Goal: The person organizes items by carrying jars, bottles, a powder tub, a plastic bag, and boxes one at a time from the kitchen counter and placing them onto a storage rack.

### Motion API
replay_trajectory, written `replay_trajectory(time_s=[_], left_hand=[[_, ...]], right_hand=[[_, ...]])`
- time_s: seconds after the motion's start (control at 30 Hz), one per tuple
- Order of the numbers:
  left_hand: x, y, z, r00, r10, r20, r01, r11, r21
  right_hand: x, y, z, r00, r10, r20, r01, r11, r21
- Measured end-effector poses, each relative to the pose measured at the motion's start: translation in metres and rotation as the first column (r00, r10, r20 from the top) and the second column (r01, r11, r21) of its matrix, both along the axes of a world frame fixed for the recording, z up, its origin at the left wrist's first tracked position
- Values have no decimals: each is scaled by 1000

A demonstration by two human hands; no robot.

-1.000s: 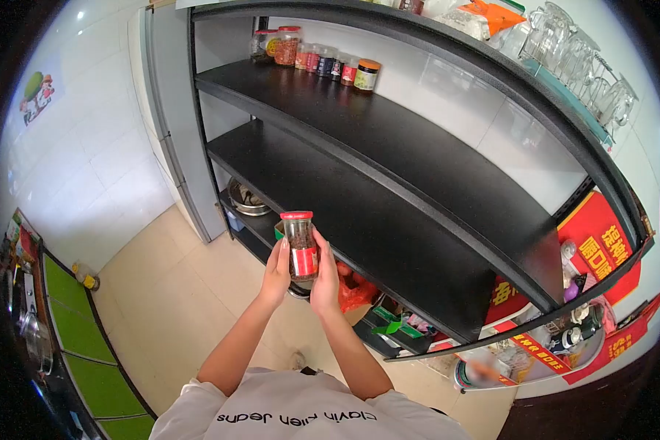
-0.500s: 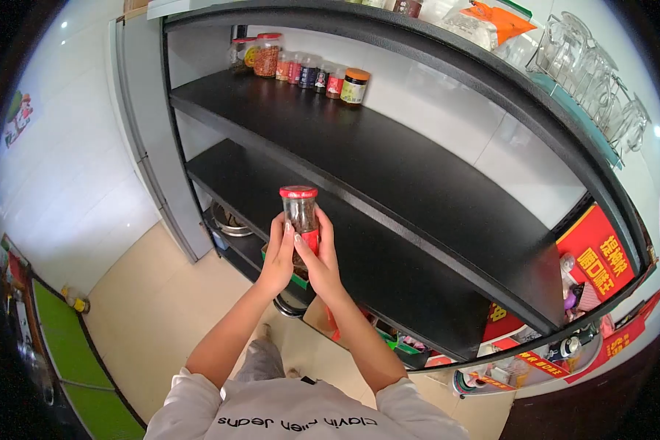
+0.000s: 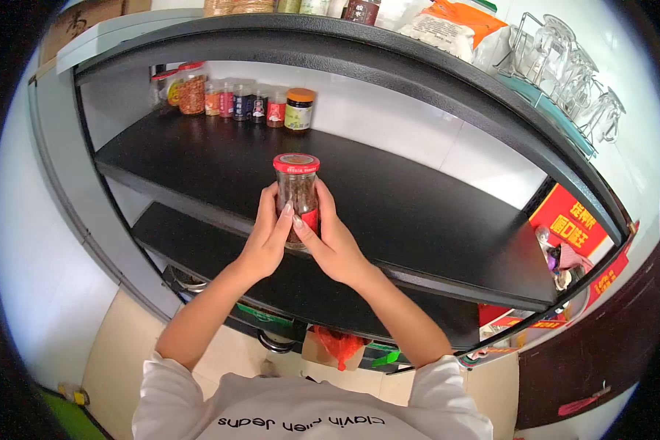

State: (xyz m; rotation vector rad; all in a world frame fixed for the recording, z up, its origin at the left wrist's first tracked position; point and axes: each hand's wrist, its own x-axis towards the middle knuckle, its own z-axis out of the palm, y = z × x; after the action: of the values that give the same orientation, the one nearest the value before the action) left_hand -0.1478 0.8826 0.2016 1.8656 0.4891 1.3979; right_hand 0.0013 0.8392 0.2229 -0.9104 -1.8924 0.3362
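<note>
Between my two hands stands a glass jar (image 3: 298, 192) with a red lid, dark contents and a red label, held upright. My left hand (image 3: 265, 236) wraps its left side and my right hand (image 3: 334, 242) its right side, with both thumbs on the near face. The jar is in front of the edge of a black shelf (image 3: 411, 213). Farther back on that shelf is a row with a jar with an orange lid (image 3: 299, 110), a red-lidded jar of reddish contents (image 3: 192, 89) and several small spice bottles (image 3: 242, 103).
A glass rack (image 3: 550, 88) and an orange-and-white bag (image 3: 447, 29) sit on the top board. Below is a lower black shelf (image 3: 191, 238). A cardboard box with a red bag (image 3: 339, 346) is under it. Red packages (image 3: 572, 224) stand at the right end.
My view has moved closer to the shelf unit and turned. Both hands have brought the jar up and forward, from before the lower shelf to the edge of the upper one.
</note>
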Motion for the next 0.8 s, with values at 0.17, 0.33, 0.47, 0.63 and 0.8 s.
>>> replay_trajectory(time_s=[0.17,0.33,0.47,0.63,0.8], left_hand=[[-4,43,20,989,-98,-106,104,993,50],[-6,97,26,950,-191,-249,192,981,-22],[4,136,23,921,-244,-303,241,969,-50],[14,176,32,882,-100,-461,192,969,156],[38,221,27,834,33,-550,116,965,233]], right_hand=[[9,30,17,994,-85,67,89,995,-47],[18,73,13,990,-128,65,134,986,-101],[35,106,12,995,-83,-46,69,966,-248],[61,145,26,999,-39,-19,31,952,-306],[89,190,23,996,-91,-6,82,923,-376]])
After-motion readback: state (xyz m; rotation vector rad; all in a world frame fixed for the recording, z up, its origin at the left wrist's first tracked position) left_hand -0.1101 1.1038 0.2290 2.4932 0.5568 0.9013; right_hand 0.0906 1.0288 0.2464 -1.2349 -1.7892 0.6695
